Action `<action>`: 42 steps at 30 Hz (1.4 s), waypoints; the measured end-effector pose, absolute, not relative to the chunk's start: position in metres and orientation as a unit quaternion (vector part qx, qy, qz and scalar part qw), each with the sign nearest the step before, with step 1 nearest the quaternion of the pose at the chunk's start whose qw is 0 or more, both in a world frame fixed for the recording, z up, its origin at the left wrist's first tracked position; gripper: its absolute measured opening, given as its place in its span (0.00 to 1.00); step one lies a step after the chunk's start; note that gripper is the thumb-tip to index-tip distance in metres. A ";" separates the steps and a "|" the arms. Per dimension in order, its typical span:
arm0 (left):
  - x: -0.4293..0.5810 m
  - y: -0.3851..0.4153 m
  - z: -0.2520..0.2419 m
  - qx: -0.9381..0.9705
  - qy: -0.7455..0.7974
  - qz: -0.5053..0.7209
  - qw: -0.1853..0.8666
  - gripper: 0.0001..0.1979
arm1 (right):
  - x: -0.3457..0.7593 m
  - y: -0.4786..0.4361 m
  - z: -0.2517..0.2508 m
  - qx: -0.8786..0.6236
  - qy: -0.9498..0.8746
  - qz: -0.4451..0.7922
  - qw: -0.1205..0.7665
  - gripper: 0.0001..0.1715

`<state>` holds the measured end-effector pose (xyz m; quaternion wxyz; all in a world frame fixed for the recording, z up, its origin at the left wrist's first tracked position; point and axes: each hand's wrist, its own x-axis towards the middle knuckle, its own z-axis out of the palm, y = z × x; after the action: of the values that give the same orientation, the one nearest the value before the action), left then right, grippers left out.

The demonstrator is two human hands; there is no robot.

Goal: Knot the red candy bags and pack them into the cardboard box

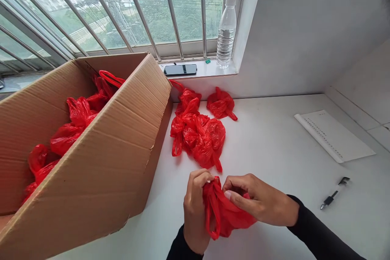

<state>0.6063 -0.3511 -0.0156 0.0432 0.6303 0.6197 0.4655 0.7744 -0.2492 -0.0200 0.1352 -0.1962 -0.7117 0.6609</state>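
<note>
A crumpled red plastic bag [228, 215] is between my hands above the white table, near its front. My left hand [196, 207] is closed on the bag's left side, fingers curled at its top. My right hand [258, 199] pinches the bag's upper right part between thumb and fingers. A loop of the bag hangs down beside my left hand. Beyond my hands lies a pile of red plastic bags [199, 136], with one separate bundled bag [221, 103] near the wall.
A large cardboard box [100, 158] holding red bags [76, 118] stands at the left. On the windowsill are a phone [180, 70] and a water bottle [226, 34]. A white notepad [338, 136] and a pen [334, 194] lie at the right.
</note>
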 end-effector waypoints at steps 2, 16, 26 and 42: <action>0.607 -0.350 -0.018 0.610 0.633 0.476 0.044 0.18 | 0.772 -0.250 -0.022 -0.206 -0.700 0.671 0.131 0.18; 0.602 -0.361 -0.008 0.701 0.565 0.419 0.117 0.22 | 0.775 -0.248 -0.026 -0.256 -0.665 0.654 0.252 0.12; 0.605 -0.382 -0.022 0.608 0.630 0.453 0.168 0.22 | 0.775 -0.253 -0.028 -0.235 -0.594 0.715 0.284 0.04; 0.598 -0.377 -0.010 0.648 0.610 0.440 0.125 0.21 | 0.784 -0.259 -0.022 -0.300 -0.682 0.596 0.298 0.12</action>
<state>0.5980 -0.3769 -0.0098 0.1246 0.6476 0.6096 0.4398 0.7838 -0.2594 -0.0225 0.2981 -0.3000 -0.6822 0.5964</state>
